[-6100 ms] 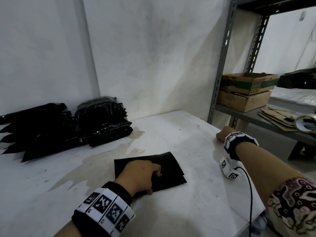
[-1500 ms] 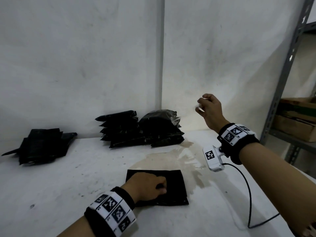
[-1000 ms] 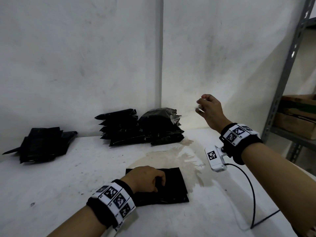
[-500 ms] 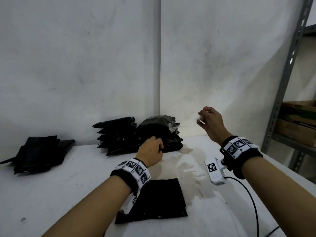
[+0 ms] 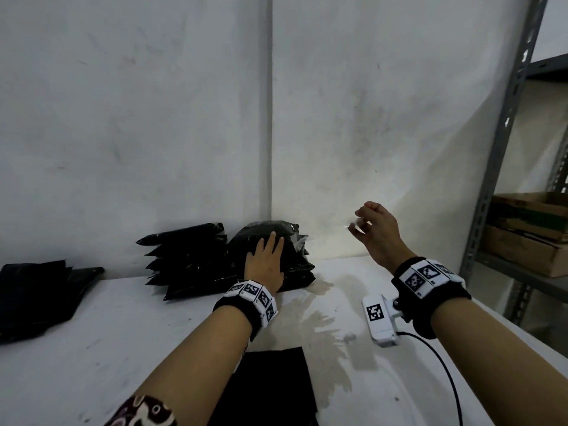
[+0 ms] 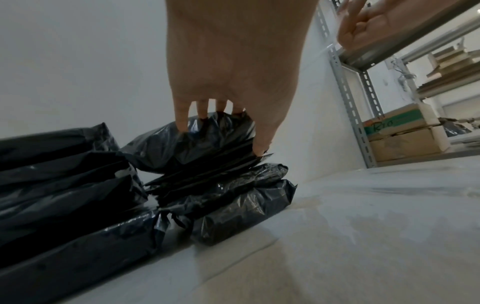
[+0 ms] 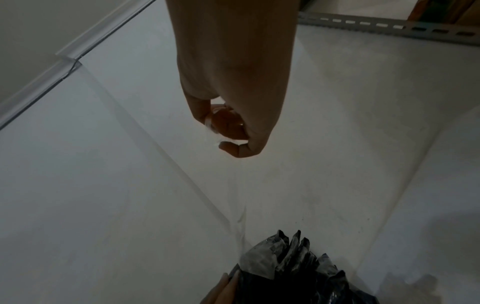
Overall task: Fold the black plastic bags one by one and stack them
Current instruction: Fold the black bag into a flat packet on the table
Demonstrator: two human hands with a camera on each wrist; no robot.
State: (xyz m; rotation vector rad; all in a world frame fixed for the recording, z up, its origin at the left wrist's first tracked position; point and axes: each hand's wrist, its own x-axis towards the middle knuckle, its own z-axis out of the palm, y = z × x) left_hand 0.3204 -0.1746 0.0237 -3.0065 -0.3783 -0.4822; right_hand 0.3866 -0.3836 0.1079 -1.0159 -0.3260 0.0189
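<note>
My left hand (image 5: pixel 266 256) (image 6: pixel 233 82) lies on the top pack of black bags (image 5: pixel 296 265) (image 6: pixel 194 144) in the right-hand pile against the wall. Its fingers are spread over the pack and the thumb touches its front edge. My right hand (image 5: pixel 373 229) (image 7: pixel 228 127) hovers to the right of that pile and pinches a clear plastic strip (image 5: pixel 353 224) (image 7: pixel 211 125). One folded black bag (image 5: pixel 273 388) lies flat near me, under my left forearm. A stack of folded bags (image 5: pixel 37 299) sits at the far left.
A second pile of bag packs (image 5: pixel 187 262) (image 6: pixel 59 185) stands left of the first. A grey shelf post (image 5: pixel 498 167) with cardboard boxes (image 5: pixel 528 235) is on the right. A black cable (image 5: pixel 442 364) trails from my right wrist. The wall is close behind.
My left hand has let go of the folded bag and reached forward onto the top pack. My right hand has stayed raised with the clear strip.
</note>
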